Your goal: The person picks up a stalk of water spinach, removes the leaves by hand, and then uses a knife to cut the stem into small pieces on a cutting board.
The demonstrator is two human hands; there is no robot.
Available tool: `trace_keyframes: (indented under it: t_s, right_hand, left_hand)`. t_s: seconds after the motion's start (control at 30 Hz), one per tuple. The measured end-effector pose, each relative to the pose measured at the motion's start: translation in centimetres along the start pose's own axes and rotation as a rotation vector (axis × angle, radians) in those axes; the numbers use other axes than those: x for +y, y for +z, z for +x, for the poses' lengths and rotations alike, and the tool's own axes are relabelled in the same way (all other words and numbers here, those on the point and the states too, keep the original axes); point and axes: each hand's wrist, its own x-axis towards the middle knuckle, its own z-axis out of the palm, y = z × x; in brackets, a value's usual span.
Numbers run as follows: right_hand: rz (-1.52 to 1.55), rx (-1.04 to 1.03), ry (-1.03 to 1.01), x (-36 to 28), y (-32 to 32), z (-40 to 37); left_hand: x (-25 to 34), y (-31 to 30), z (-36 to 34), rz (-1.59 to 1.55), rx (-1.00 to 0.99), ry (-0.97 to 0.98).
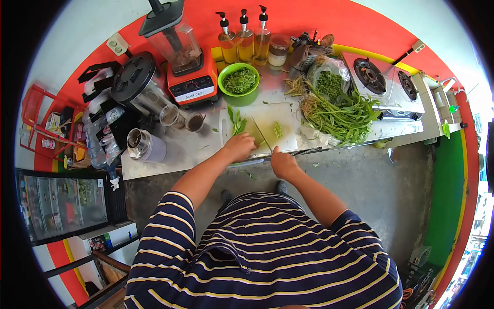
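Note:
My right hand (284, 164) is closed around the handle of a knife (261, 133), its blade slanting away over the white cutting board (285, 112). On the board's left part, my left hand (241, 148) has its fingers curled down on green stems, most of which the hand hides. Leafy tops (236, 121) stick out beyond these fingers. Just right of the blade lies a small heap of chopped green pieces (278, 130). Behind the board stands a green bowl (247, 98) filled with cut greens.
A large bunch of leafy greens (342, 116) lies right of the board, before a two-burner stove (383, 82). A red blender (191, 86), oil pump bottles (245, 41) and a steel container (146, 145) stand on the steel counter (190, 157).

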Motion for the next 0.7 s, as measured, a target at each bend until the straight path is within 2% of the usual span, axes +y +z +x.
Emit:
trace_keyframes:
  t_s: [0.13,0.27,0.33,0.43,0.5,0.6,0.7]
  right_hand:
    - [0.041,0.054,-0.025,0.5,0.0,1.4]
    - [-0.052,0.003,-0.09,0.2,-2.1,0.4]
    - [-0.082,-0.02,-0.103,-0.2,-1.1,-0.1]
    - [-0.011,0.015,-0.004,-0.7,1.4,0.6]
    - [0.037,0.029,0.057,-1.2,1.7,1.2]
    - [0.062,0.021,-0.024,-0.7,0.3,1.4]
    - [0.014,-0.02,-0.019,-0.8,-0.3,0.6]
  left_hand:
    - [0.2,-0.5,0.1,-0.054,-0.142,-0.098]
    - [-0.2,-0.9,0.3,-0.029,-0.147,-0.068]
    - [-0.6,-0.3,0.8,-0.029,-0.181,-0.079]
    - [-0.6,-0.8,1.0,0.004,-0.235,-0.072]
    - [-0.5,-1.2,0.9,0.01,-0.231,-0.078]
    - [-0.1,-1.1,0.5,0.016,-0.204,-0.092]
    - [0.0,-1.1,0.7,0.001,-0.18,-0.122]
